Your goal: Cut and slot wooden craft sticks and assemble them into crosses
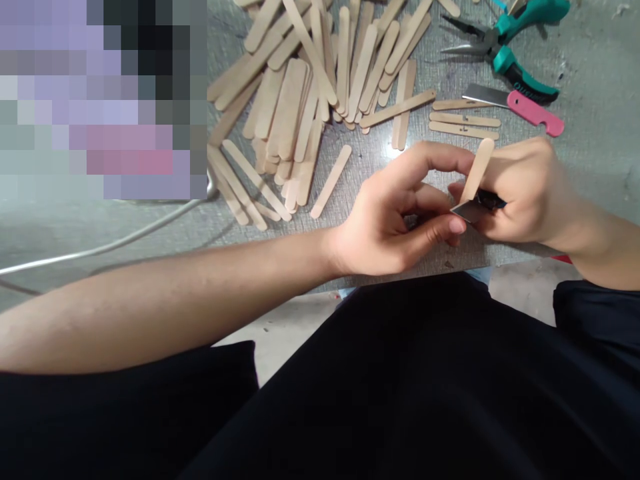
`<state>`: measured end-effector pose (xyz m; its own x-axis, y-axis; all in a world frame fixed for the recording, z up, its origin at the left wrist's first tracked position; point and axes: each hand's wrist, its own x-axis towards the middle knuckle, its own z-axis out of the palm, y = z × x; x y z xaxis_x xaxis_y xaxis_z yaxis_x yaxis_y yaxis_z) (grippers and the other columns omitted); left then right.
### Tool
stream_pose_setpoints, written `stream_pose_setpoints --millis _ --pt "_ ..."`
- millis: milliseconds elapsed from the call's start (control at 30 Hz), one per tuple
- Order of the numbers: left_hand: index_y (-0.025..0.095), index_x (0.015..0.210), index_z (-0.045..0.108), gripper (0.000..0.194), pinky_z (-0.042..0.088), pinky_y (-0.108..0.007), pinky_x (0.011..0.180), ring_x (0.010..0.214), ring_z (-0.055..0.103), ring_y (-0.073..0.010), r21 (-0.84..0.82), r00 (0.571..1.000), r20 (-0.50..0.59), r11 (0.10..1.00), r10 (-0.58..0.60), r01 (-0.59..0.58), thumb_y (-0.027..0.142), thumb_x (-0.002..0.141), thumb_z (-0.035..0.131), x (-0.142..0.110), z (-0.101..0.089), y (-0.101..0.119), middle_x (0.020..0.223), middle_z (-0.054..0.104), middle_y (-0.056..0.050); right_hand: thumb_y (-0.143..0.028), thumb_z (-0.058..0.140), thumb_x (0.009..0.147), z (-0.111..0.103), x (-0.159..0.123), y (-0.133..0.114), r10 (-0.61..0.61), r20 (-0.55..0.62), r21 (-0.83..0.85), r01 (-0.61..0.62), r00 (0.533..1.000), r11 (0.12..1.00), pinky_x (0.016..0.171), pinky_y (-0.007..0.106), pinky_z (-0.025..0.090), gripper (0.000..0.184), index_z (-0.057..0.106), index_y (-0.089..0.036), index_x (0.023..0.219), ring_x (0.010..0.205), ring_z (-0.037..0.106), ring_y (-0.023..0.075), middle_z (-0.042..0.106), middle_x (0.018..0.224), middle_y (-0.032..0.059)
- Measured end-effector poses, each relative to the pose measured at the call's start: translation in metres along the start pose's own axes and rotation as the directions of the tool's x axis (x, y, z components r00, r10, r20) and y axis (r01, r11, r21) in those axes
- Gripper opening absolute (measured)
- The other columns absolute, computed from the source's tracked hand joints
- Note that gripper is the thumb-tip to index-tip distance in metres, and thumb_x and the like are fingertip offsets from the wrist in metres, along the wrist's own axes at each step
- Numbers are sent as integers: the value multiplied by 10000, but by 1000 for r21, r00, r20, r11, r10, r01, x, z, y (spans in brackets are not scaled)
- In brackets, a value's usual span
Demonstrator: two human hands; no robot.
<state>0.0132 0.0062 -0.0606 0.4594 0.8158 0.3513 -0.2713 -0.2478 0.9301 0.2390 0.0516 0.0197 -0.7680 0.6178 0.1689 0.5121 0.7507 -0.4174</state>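
Note:
A wooden craft stick (479, 170) stands at a slant between my hands near the table's front edge. My left hand (400, 210) is curled around it, index finger against its side and thumb near its lower end, which is partly hidden. My right hand (527, 187) grips a small knife by its dark handle, mostly covered by the fingers. The knife's grey blade (467, 211) meets the stick low down, close to my left thumb. Just beyond the hands lie two craft sticks (465, 125) with small dark cuts at their middles.
A large pile of craft sticks (287, 107) spreads over the grey table (270, 247). A pink-handled folding razor (535, 112) lies with its blade out below teal pliers (500, 43). A pale cable (105, 247) crosses at left, beside a blurred-out area.

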Motion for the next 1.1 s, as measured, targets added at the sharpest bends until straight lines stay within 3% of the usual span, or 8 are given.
stream_pose_setpoints --millis 100,200,300,400,600,700,800,1100 --pt "212 1460 550 359 671 -249 678 735 816 -135 -61 993 71 994 100 -95 396 1170 655 5 -2 3 928 811 -7 -353 659 991 1 0 0 17 74 3 -18 997 1000 596 356 348 211 712 -220 835 648 564 149 685 711 -3" --pt "227 1325 580 216 671 -222 613 709 819 -129 -90 995 34 992 93 -89 357 1170 654 7 -2 8 943 812 -8 -367 692 951 3 0 1 2 69 35 -4 998 999 594 356 353 183 726 -217 851 646 591 162 712 734 2" --pt "225 1353 541 282 649 -185 556 706 825 -125 -113 998 55 993 30 -24 409 1173 657 5 -1 9 968 813 3 -380 683 962 3 0 0 31 42 57 -34 999 998 594 353 351 224 697 -217 808 625 598 157 724 732 5" --pt "183 1448 493 400 644 -176 562 718 829 -117 -118 996 89 993 7 3 446 1183 637 4 0 8 1032 812 -5 -389 711 947 -1 2 -4 109 125 48 -115 986 992 614 365 366 229 677 -228 788 628 594 159 726 746 12" --pt "194 1513 467 348 618 -134 558 600 762 -54 -164 997 68 986 43 -31 310 1205 579 3 1 15 971 771 43 -398 764 936 -6 4 -6 183 229 -12 -185 956 983 665 405 418 175 709 -261 843 711 656 215 738 785 22" --pt "212 1670 329 521 612 -149 575 581 746 -50 -105 997 82 995 8 0 388 1220 526 0 2 14 944 761 64 -395 760 938 -6 3 -5 164 218 -5 -167 962 986 676 410 432 170 694 -272 841 756 685 227 753 804 20" --pt "215 1707 304 591 623 -184 589 597 753 -68 -89 998 64 996 0 6 435 1209 535 -3 4 9 933 760 56 -371 723 961 -3 1 -2 126 166 7 -129 978 992 635 391 407 183 688 -256 822 697 645 194 745 779 16" --pt "246 1456 449 306 626 -148 559 635 793 -73 -183 996 75 982 52 -38 342 1199 584 3 9 17 920 763 63 -482 826 939 1 -2 0 36 98 42 -40 995 998 590 355 352 212 797 -276 898 621 570 145 709 722 -25"
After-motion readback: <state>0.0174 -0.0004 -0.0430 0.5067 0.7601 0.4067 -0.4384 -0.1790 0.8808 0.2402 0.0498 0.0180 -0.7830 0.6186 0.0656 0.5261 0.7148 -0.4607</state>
